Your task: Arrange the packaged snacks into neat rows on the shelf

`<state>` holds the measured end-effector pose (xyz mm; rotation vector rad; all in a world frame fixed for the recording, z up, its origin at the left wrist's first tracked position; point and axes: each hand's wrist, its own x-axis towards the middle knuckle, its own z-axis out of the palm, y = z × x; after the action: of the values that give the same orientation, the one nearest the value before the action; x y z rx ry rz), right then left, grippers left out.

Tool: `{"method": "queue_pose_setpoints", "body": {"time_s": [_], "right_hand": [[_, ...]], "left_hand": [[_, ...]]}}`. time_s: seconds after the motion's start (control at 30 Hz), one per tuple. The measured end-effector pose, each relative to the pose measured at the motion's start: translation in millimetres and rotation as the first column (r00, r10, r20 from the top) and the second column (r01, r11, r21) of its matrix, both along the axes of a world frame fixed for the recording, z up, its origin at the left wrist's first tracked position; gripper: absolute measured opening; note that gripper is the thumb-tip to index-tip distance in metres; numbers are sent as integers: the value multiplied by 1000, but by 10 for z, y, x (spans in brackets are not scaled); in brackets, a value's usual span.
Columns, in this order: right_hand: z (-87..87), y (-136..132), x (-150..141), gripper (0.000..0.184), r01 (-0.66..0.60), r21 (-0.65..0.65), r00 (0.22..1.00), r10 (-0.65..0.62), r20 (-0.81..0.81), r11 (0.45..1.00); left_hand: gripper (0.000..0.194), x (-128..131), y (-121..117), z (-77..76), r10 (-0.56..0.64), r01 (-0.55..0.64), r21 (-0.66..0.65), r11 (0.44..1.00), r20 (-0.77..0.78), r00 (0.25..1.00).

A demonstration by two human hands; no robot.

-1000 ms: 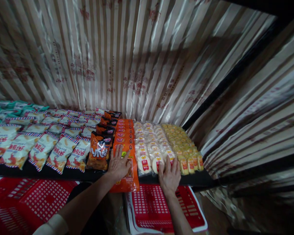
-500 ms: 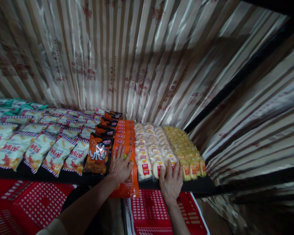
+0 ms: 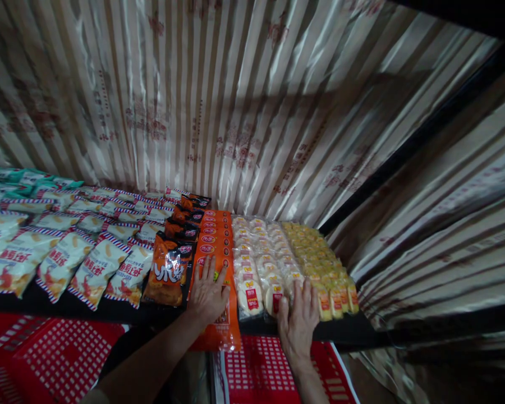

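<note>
My left hand lies flat with fingers spread on the front orange snack packet, whose lower end hangs over the shelf edge. Behind it, more orange packets overlap in a row. My right hand rests with fingers stretched over the front of the clear-wrapped round white biscuits, its fingertips on the rightmost column. Just right of that hand stand rows of small yellow packets. A black and orange snack bag sits left of my left hand.
White snack bags with striped edges fill the shelf's left part, with green bags behind. Below the black shelf are red plastic baskets. A pleated striped curtain hangs behind, and a black pole slants at right.
The view has shifted slightly, so the shelf sits a little lower in it. My right hand has moved slightly right along the biscuits; my left hand stays on the orange packet.
</note>
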<state>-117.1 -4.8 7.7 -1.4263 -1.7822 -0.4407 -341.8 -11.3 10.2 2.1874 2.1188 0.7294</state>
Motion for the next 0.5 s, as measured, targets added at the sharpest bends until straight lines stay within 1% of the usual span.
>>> {"method": "queue_pose_setpoints", "body": {"time_s": [0.07, 0.13, 0.17, 0.23, 0.27, 0.33, 0.4, 0.47, 0.5], "right_hand": [[120, 8, -131, 51, -136, -52, 991, 136, -2, 989], [227, 46, -315, 49, -278, -117, 961, 277, -20, 954], [273, 78, -425, 48, -340, -158, 940, 340, -27, 927], [350, 171, -676, 44, -455, -266, 886, 461, -42, 850], [384, 232, -815, 43, -485, -316, 867, 495, -56, 815], [446, 378, -1111, 42, -509, -432, 837, 546, -46, 744], [501, 547, -1412, 42, -499, -523, 814, 581, -9, 691], [549, 721, -1685, 44, -427, -625, 816, 576, 45, 654], [568, 801, -1801, 46, -371, -681, 816, 572, 85, 631]], "left_hand": [[50, -1, 0, -15, -6, 6, 12, 1000, 11, 1000], [51, -2, -1, -31, -12, 12, 27, 1000, 6, 1000], [51, -1, -2, -38, -12, 12, 38, 999, -2, 1000], [51, 1, -3, -51, -7, 8, 58, 998, -24, 1000], [51, 3, -2, -56, -10, 12, 62, 998, -36, 999], [53, 8, 2, -58, -25, 27, 52, 998, -52, 998], [54, 15, 7, -53, -44, 46, 31, 998, -50, 998], [52, 22, 12, -48, -55, 56, 24, 998, -31, 998], [50, 25, 13, -49, -57, 58, 28, 998, -21, 998]]}}
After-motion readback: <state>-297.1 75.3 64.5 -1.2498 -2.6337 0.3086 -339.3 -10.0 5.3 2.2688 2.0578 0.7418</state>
